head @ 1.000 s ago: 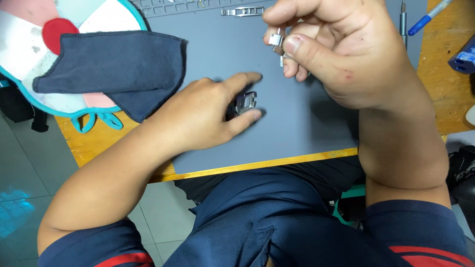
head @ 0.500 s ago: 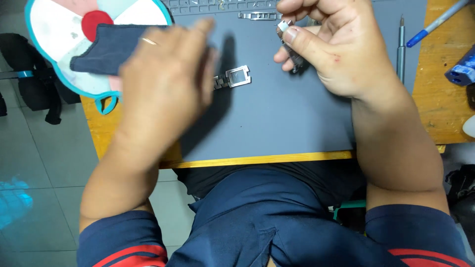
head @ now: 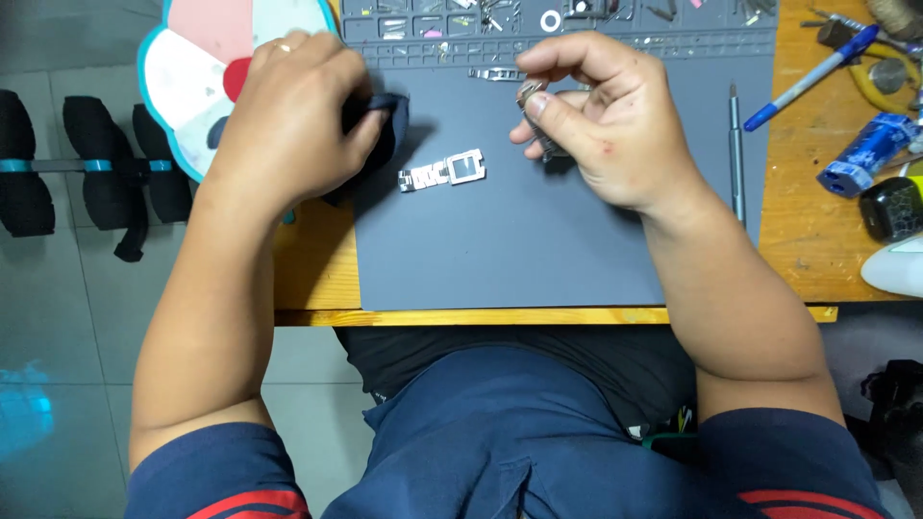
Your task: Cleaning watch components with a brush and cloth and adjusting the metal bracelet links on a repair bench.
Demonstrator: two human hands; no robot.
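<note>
On the grey silicone work mat (head: pixel 538 259), near its upper middle, a small silver metal watch piece with a rectangular case and a short run of bracelet links (head: pixel 444 173) is seen lying flat and untouched. Half a second ago it lay in much the same spot; a second ago it was covered by the left hand (head: pixel 288 120), so it has been released and left on the mat.

The left hand has since been moved up and to the left, and its fingers are now closed around a bunched dark navy cloth (head: pixel 380 120) at the mat's left edge, beside the round pink, white and teal-rimmed fan-like object (head: pixel 192 67). The cloth, earlier spread flat, is now gathered up.

The right hand (head: pixel 615 135) is held raised just right of the watch piece, thumb and forefinger pinched together on a small silver metal part (head: pixel 530 93); this grip is unchanged.

Judgement: the cloth is being brought into use while the part stays in hand.

Further out, a slim grey metal tool (head: pixel 735 154) is noted along the mat's right side, and a blue pen (head: pixel 812 77) on the wooden table (head: pixel 817 250).
</note>
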